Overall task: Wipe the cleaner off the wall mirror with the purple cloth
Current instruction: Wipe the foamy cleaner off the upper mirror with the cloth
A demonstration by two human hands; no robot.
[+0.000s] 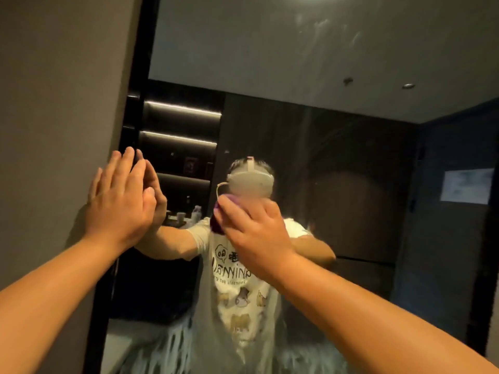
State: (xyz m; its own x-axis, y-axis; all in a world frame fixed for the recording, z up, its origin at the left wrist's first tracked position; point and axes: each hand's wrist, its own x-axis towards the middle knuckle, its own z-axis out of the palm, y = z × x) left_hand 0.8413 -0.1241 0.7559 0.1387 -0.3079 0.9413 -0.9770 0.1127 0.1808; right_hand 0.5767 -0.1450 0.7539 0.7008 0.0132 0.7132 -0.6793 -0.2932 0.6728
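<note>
The wall mirror [337,136] fills most of the view inside a black frame. My right hand [252,233] presses the purple cloth [218,220] flat against the glass near the middle; only the cloth's left edge shows past my fingers. My left hand [121,201] rests flat with fingers apart on the mirror's left edge and holds nothing. White cleaner streaks [175,344] run down the lower glass, and faint smears [321,25] mark the top.
A grey wall [54,103] borders the black frame [135,90] on the left. The glass reflects a person in a white printed shirt, lit dark shelves and dark panels.
</note>
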